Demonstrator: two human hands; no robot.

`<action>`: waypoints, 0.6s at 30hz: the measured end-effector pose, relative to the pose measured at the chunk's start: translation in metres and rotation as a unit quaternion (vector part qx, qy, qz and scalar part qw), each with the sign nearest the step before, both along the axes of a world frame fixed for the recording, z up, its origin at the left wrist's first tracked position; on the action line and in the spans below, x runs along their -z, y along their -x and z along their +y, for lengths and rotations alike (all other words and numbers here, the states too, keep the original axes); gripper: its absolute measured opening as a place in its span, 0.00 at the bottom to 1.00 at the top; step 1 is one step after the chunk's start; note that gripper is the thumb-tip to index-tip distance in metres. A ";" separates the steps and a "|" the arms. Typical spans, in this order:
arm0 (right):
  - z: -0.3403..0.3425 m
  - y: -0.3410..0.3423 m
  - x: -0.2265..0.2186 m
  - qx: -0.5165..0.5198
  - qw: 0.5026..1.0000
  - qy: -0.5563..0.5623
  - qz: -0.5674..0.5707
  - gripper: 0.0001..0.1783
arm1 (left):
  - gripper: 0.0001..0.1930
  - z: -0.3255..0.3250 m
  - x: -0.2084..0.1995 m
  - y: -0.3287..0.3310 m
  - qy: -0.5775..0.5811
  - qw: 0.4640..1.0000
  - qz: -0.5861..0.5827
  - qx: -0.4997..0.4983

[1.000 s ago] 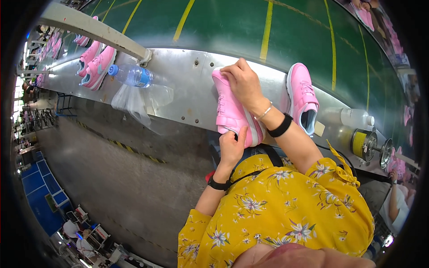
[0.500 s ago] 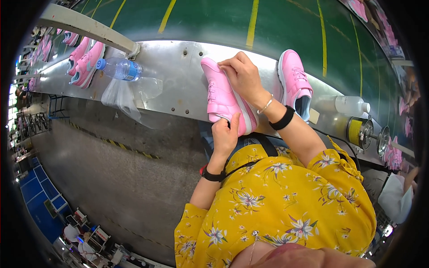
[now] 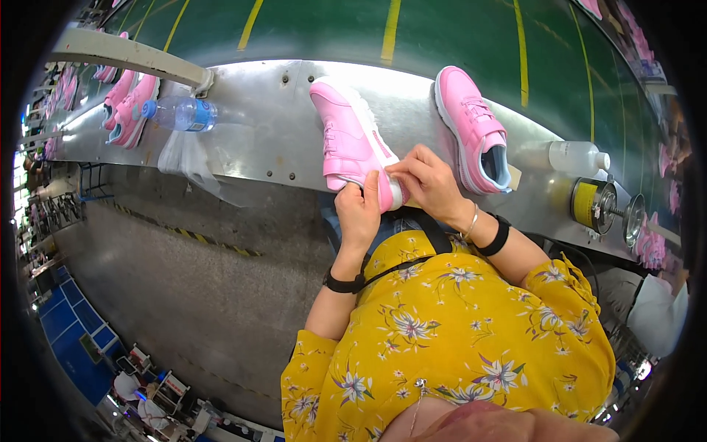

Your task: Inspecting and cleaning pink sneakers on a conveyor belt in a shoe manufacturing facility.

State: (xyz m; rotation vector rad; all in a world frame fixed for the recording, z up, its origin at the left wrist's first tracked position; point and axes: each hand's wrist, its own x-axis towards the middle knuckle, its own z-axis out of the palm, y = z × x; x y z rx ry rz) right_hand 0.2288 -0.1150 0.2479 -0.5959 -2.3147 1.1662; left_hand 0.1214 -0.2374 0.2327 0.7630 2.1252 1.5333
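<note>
A pink sneaker (image 3: 346,138) with a white sole lies tilted on the metal bench, its toe pointing away from me. My left hand (image 3: 359,210) grips it by the collar near the heel, thumb along the side. Against the sole edge by the heel, my right hand (image 3: 429,183) is closed in a pinch. Whether a small thing sits between those fingertips cannot be made out. To the right, a second pink sneaker (image 3: 471,121) with a pale blue lining rests by itself on the bench, untouched.
Beyond the metal bench (image 3: 254,110) runs a green belt (image 3: 456,37) with yellow lines. On the left are a plastic water bottle (image 3: 180,113), a clear bag (image 3: 190,166) and more pink shoes (image 3: 132,110). A white bottle (image 3: 578,157) and a metal dispenser can (image 3: 595,206) stand right.
My right hand has gone from the toe of the sneaker back to its heel. The left hand keeps hold near the collar. The view has shifted slightly.
</note>
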 end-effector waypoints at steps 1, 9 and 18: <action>0.004 0.008 0.003 0.011 0.999 -0.025 0.021 0.05 | 0.25 0.001 0.001 0.000 0.002 1.000 0.000 0.002; -0.011 -0.012 0.003 -0.056 0.996 -0.066 0.023 0.06 | 0.25 -0.004 0.000 0.007 0.039 0.999 -0.027 -0.006; 0.000 0.002 0.012 -0.040 0.994 -0.084 0.066 0.09 | 0.17 -0.002 -0.001 0.007 0.024 0.988 -0.155 -0.004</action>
